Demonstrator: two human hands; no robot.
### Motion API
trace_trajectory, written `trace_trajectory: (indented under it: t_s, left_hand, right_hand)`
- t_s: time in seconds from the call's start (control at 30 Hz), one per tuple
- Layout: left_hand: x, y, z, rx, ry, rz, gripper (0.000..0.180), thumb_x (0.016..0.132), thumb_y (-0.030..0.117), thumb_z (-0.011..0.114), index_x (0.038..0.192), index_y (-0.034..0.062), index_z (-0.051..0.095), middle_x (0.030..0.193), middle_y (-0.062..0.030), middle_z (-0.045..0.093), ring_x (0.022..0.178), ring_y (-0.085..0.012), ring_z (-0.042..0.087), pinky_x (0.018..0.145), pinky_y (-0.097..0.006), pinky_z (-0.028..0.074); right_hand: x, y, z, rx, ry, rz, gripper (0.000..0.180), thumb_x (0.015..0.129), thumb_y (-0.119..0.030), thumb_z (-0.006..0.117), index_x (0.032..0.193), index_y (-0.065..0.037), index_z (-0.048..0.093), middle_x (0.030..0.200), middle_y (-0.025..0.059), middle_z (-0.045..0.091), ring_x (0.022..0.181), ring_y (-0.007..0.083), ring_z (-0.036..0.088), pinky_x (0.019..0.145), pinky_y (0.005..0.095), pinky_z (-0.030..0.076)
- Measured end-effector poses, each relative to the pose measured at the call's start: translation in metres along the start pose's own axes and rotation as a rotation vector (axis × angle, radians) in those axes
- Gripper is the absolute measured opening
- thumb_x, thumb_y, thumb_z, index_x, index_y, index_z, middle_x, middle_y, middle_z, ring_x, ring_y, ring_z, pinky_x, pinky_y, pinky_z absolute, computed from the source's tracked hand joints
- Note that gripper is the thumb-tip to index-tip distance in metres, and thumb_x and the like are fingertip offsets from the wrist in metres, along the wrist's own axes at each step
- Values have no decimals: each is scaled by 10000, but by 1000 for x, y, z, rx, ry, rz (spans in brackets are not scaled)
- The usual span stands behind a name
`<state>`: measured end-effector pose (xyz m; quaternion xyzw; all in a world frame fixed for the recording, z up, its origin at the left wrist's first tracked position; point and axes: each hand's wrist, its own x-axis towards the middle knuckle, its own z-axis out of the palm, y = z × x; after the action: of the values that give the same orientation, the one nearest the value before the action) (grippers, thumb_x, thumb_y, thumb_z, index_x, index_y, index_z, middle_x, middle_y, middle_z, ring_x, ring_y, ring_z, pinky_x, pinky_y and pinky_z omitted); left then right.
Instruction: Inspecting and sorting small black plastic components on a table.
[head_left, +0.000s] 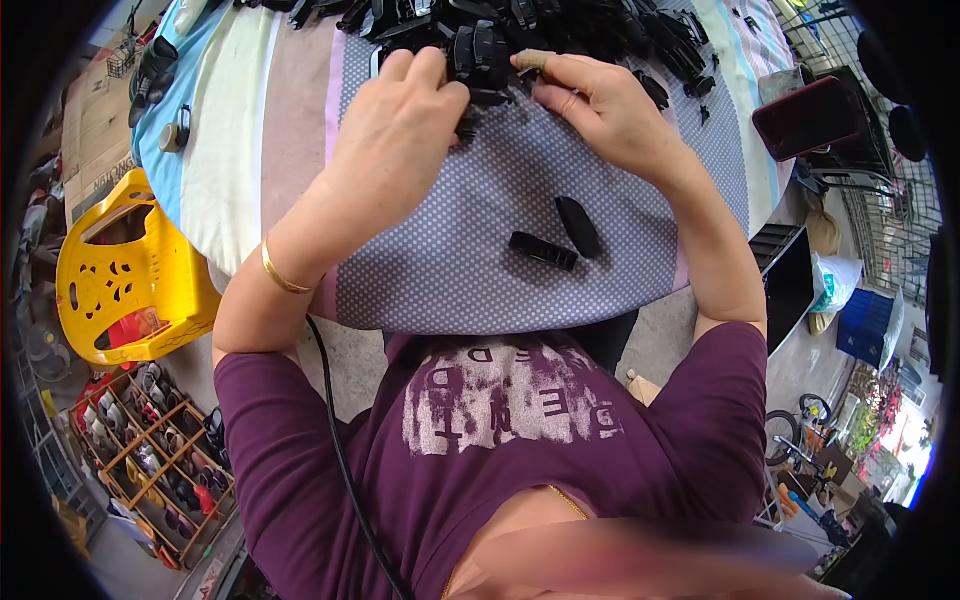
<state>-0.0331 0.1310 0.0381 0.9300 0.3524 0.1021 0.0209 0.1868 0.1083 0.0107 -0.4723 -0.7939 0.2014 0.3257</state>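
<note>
A heap of black plastic pieces (482, 45), several of them curved and ribbed, spreads along the far part of the cloth-covered table (460, 270). My left hand (400, 130) is at the near edge of the heap with its fingers curled in; what they grip is hidden beneath them. Just right of it, my right hand (610, 105) pinches a small black piece (528, 75) between thumb and forefinger. That forefinger wears a tan covering (534, 60). Nearer me lie two separate parts, a smooth black oblong piece (577, 227) and a ridged black piece (543, 251).
A dark red phone (808, 118) is propped at the table's right edge. On the far left of the cloth stands a small round beige-and-black object (175, 132). A yellow plastic chair (170, 280) stands at the left, above a shoe rack (160, 465). A black cable (345, 455) hangs down my front.
</note>
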Motion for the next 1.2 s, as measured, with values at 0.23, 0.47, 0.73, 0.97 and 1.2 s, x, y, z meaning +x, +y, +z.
trace_trajectory:
  t_s: [0.23,0.47,0.73,0.97,1.2]
  left_hand:
    - [5,8,1,-536,151,3,304,713,7,680,990,6,553,902,-77,566,811,-176,608,701,-246,497]
    - [15,-9,16,-1395,198,-156,406,769,5,678,1151,19,540,1007,-50,604,952,-127,588,861,-243,481]
    - [13,0,18,-1452,298,-107,360,747,25,703,1085,-16,584,969,-88,638,886,-142,623,819,-251,517]
    - [14,-1,22,-1723,305,-140,333,793,11,650,1116,-10,572,1007,-99,635,934,-148,606,844,-264,497]
    - [16,-5,19,-1609,112,-34,310,823,33,620,1130,1,590,1054,-86,629,933,-128,593,829,-238,482]
  right_hand:
    - [-3,-18,7,338,187,-13,292,863,-82,592,1148,-21,578,888,44,640,757,82,614,602,198,512]
    - [-7,-29,11,524,158,202,210,876,-102,583,1055,6,609,848,53,650,720,85,627,550,181,494]
    - [-4,-37,13,375,303,95,148,809,-76,653,930,9,644,751,44,614,611,79,564,522,204,459]
    - [-4,-36,15,205,247,74,224,820,-136,660,989,4,616,883,46,624,696,84,592,605,202,484]
    - [-6,-29,14,299,52,106,201,793,-119,678,938,8,623,774,50,622,656,96,584,590,208,471]
